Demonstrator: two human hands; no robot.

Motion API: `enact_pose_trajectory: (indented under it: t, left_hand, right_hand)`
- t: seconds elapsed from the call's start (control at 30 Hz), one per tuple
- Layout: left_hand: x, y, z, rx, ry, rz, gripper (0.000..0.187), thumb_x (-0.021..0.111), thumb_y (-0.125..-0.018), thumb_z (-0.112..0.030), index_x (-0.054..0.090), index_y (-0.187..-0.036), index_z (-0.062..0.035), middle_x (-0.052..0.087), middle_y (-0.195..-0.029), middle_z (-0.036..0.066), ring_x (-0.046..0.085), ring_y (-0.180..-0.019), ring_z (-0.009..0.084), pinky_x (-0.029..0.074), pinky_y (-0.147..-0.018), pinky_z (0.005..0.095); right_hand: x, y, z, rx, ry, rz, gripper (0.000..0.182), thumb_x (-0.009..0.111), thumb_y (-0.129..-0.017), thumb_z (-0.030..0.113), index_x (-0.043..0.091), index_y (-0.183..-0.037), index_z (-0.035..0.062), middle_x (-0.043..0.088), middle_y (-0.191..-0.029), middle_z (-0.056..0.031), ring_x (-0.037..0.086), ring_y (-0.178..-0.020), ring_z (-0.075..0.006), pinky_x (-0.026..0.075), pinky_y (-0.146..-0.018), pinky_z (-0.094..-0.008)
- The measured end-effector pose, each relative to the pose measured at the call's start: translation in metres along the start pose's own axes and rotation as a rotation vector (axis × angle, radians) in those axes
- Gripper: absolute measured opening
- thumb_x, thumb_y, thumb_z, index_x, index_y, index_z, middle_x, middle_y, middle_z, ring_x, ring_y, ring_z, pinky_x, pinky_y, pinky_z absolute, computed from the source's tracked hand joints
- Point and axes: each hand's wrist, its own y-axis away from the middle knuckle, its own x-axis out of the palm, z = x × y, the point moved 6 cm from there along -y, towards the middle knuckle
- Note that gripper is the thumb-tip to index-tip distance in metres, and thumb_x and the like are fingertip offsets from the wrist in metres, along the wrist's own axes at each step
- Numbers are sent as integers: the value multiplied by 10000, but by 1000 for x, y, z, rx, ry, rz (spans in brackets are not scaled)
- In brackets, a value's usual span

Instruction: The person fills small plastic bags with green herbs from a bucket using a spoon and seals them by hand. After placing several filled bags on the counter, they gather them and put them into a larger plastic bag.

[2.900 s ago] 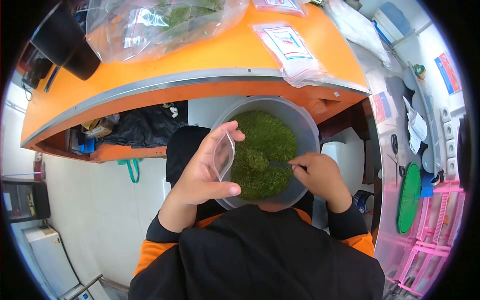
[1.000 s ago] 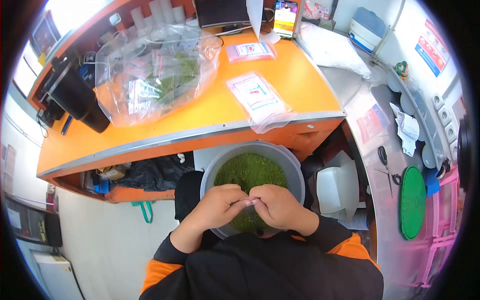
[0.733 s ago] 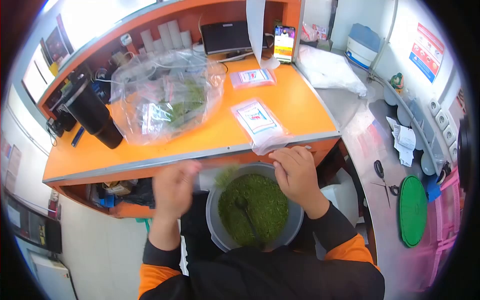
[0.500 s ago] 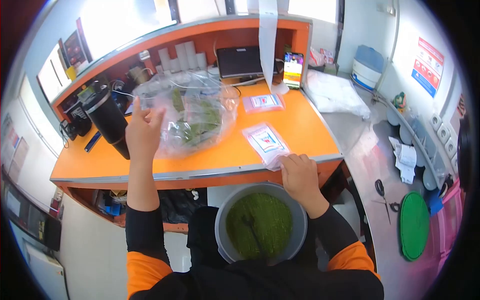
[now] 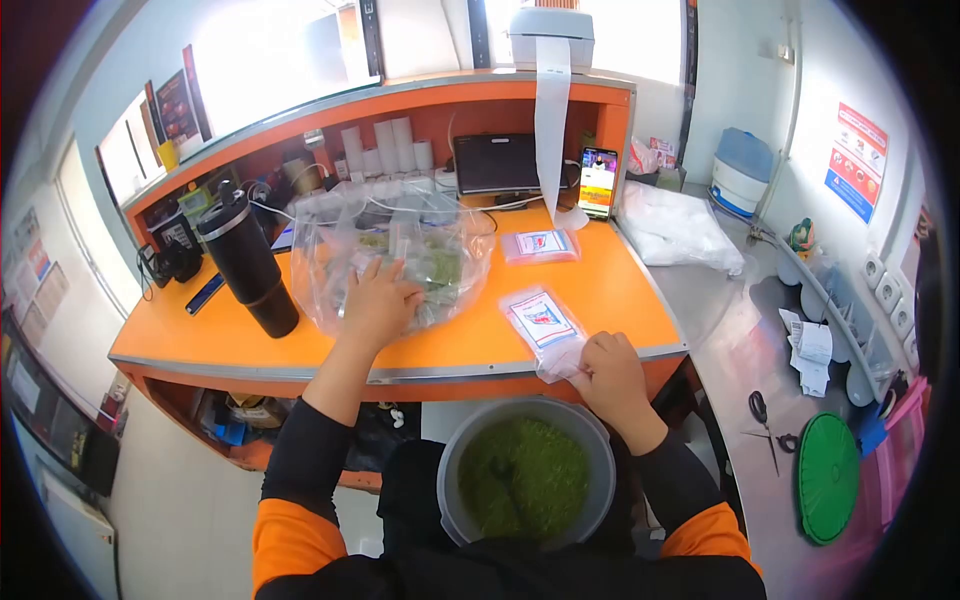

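Note:
My left hand (image 5: pixel 382 302) is at the front of a large clear plastic bag (image 5: pixel 318 285), fingers apart and seemingly touching the film. Green-filled packets (image 5: pixel 440 268) show through the bag. Between thumb and fingers, my right hand (image 5: pixel 614 372) pinches the near end of a pink-tinted pack of plastic bags (image 5: pixel 543 322) with a blue and red label. A similar pack (image 5: pixel 540 246) lies farther back on the orange table (image 5: pixel 450 350). Below the table edge, a grey bucket (image 5: pixel 450 500) holds a green, moist-looking mass (image 5: pixel 545 470) with a dark utensil (image 5: pixel 505 480) standing in it.
A black tumbler (image 5: pixel 245 262) stands left of the bag. A phone (image 5: pixel 598 182) leans at the back right, beside a paper strip hanging from a printer (image 5: pixel 552 38). Scissors (image 5: pixel 760 408) and a green lid (image 5: pixel 828 478) lie on the right-hand counter.
My left hand has come down and right, from raised near the tumbler to the front of the clear bag. The right hand keeps its pinch on the pack. The view has shifted slightly.

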Motion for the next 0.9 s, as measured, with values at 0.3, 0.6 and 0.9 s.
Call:
enact_pose_trajectory:
  t: [0.3, 0.6, 0.9]
  left_hand:
    - [-2, 11, -20, -53, 11, 448, 272, 660, -765, -340, 679, -801, -71, 642, -842, 135, 612, -782, 272, 491, -698, 372]
    - [10, 6, -5, -203, 1045, 742, 107, 611, -774, -149, 566, -795, -55, 560, -690, 28, 524, -636, 114, 436, -607, 275]
    - [-65, -24, -1, 37, 751, -225, 165, 629, -705, -45, 556, -852, -65, 625, -876, 67, 597, -826, 163, 459, -738, 273]
  right_hand:
    - [-28, 19, 0, 230, -420, -207, 241, 652, -790, 84, 473, -635, 40, 541, -653, -82, 519, -591, -189, 400, -551, -308]
    - [-33, 55, 9, 317, -982, -277, 232, 571, -866, 27, 454, -666, 24, 600, -733, -91, 532, -629, -99, 410, -571, -223]
    - [-24, 69, 5, 415, -1077, -298, 234, 599, -852, 28, 466, -660, 27, 604, -726, -77, 520, -607, -82, 389, -555, -207]
